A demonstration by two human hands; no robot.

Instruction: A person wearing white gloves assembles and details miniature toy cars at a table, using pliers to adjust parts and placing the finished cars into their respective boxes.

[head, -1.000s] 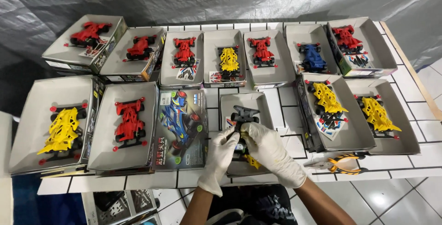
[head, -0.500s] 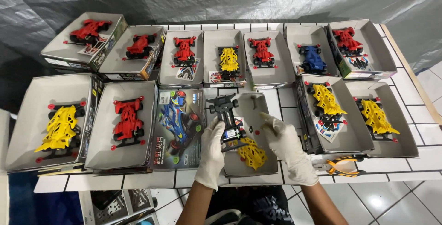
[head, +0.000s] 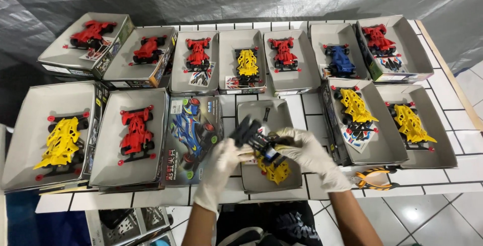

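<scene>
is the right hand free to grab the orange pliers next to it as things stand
Probably not straight away: the right hand is gripping the black toy car chassis together with the left hand. The orange pliers lie uncovered beside its wrist.

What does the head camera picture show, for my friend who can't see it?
Two white-gloved hands, left and right, hold a black toy race car chassis over an open grey box with a yellow car body. Around it, boxes on a white tiled table hold red, yellow and blue toy cars.
</scene>
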